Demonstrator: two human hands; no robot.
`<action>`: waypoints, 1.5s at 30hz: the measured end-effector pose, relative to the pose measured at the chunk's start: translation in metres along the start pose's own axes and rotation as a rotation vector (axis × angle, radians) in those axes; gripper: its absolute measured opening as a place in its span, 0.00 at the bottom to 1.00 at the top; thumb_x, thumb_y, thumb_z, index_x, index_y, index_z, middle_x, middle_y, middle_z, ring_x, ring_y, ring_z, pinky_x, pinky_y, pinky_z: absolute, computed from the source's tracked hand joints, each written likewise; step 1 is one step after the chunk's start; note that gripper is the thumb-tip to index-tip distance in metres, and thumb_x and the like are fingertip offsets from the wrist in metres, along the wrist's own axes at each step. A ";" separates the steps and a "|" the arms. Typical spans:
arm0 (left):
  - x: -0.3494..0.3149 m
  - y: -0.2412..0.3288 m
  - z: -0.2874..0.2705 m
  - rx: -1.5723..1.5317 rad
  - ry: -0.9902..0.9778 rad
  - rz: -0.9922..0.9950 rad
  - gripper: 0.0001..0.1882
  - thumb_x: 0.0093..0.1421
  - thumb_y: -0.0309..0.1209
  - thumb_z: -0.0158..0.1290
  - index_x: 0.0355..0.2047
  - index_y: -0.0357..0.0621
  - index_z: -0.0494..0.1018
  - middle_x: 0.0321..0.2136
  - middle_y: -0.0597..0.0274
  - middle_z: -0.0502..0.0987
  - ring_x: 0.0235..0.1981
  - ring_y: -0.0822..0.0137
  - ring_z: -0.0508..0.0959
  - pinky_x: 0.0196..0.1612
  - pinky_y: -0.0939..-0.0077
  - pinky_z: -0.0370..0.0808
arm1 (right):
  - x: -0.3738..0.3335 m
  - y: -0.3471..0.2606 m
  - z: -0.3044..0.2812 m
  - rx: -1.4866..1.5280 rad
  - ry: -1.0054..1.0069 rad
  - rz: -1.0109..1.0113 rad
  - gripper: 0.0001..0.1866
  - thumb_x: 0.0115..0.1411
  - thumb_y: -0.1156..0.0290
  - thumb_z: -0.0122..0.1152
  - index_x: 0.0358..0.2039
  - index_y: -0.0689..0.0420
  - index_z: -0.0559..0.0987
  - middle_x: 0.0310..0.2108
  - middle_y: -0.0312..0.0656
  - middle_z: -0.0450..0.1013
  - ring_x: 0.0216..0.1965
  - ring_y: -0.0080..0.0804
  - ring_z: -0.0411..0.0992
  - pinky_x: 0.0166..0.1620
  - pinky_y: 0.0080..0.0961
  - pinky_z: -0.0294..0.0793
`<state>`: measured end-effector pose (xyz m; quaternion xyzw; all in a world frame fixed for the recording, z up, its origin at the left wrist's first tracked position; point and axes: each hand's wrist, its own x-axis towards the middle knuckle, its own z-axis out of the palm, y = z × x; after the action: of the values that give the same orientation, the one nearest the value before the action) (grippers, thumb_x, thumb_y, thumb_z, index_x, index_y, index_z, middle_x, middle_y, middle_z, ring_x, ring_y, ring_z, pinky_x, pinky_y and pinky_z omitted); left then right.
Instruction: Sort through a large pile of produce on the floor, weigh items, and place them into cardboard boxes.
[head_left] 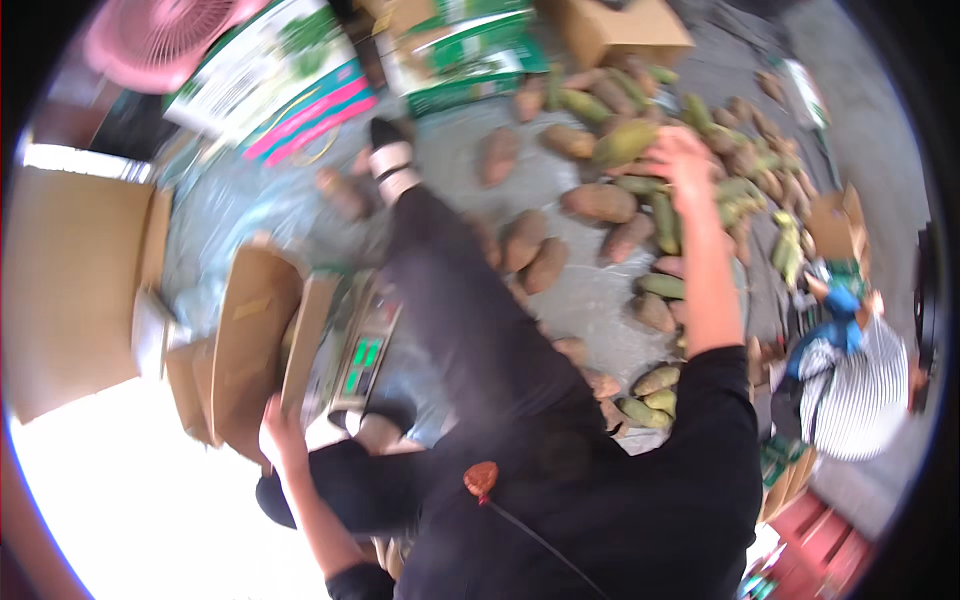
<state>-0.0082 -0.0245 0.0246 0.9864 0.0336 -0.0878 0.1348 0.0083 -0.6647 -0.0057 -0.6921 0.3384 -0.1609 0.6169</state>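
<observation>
My right hand (682, 160) is stretched out over a spread of oblong produce. Its fingers are closed on the right end of a large yellow-green oblong piece (624, 144); motion blurs the fingertips. Around it lie several reddish-brown pieces that look like sweet potatoes (600, 203), and slimmer green ones (664, 222). At the lower left, my left hand (283, 432) is closed on the near edge of an upright cardboard box (245, 330). The inside of that box is mostly hidden. Beside the box stands a scale (362, 362) with a lit green display.
My outstretched leg (480, 310) crosses the grey sheet. A large carton (85, 290) is at far left; printed boxes (290, 80) and a pink fan (165, 40) are at the back left. An open carton (625, 30) stands behind the pile. Another person (855, 385) sits at right.
</observation>
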 end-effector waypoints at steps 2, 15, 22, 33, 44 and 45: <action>0.001 0.004 -0.002 0.036 0.017 0.055 0.08 0.54 0.29 0.48 0.35 0.44 0.72 0.31 0.52 0.74 0.33 0.48 0.74 0.35 0.60 0.70 | -0.029 -0.049 0.035 0.003 -0.056 -0.144 0.16 0.62 0.59 0.51 0.40 0.60 0.74 0.35 0.38 0.72 0.38 0.31 0.72 0.36 0.26 0.73; -0.004 -0.027 0.007 0.061 0.121 0.091 0.11 0.50 0.27 0.54 0.36 0.45 0.72 0.32 0.54 0.76 0.34 0.49 0.75 0.36 0.60 0.72 | -0.193 -0.150 0.315 0.462 -0.942 -0.066 0.14 0.58 0.65 0.52 0.38 0.63 0.73 0.37 0.45 0.73 0.32 0.38 0.75 0.34 0.34 0.77; 0.004 -0.016 0.011 -0.012 0.083 0.208 0.11 0.51 0.26 0.52 0.37 0.43 0.72 0.29 0.49 0.75 0.31 0.47 0.75 0.33 0.59 0.71 | -0.242 -0.085 0.372 -0.137 -0.898 -0.438 0.21 0.54 0.60 0.56 0.42 0.65 0.73 0.35 0.55 0.74 0.39 0.51 0.73 0.45 0.36 0.69; -0.004 -0.020 0.008 -0.089 0.049 0.208 0.09 0.51 0.26 0.52 0.34 0.38 0.71 0.28 0.48 0.75 0.29 0.48 0.75 0.33 0.60 0.70 | -0.118 -0.047 0.167 -0.034 -0.283 -0.306 0.10 0.56 0.70 0.57 0.37 0.61 0.77 0.33 0.40 0.76 0.33 0.26 0.73 0.36 0.25 0.71; 0.003 -0.032 0.016 0.029 0.076 0.208 0.12 0.52 0.28 0.52 0.37 0.36 0.72 0.30 0.47 0.77 0.32 0.50 0.78 0.36 0.64 0.72 | -0.183 0.269 0.002 -0.812 -0.084 0.311 0.13 0.45 0.69 0.57 0.31 0.59 0.80 0.30 0.53 0.75 0.35 0.48 0.74 0.41 0.37 0.72; 0.004 -0.033 0.015 0.017 0.062 0.213 0.12 0.52 0.28 0.52 0.37 0.36 0.72 0.30 0.47 0.77 0.31 0.50 0.78 0.36 0.64 0.72 | -0.188 0.279 -0.010 -0.811 -0.084 0.318 0.13 0.45 0.69 0.57 0.31 0.59 0.80 0.30 0.53 0.75 0.35 0.48 0.74 0.41 0.37 0.72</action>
<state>-0.0098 0.0029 0.0011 0.9877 -0.0681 -0.0425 0.1339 -0.2084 -0.5494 -0.2356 -0.8236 0.4512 0.1105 0.3254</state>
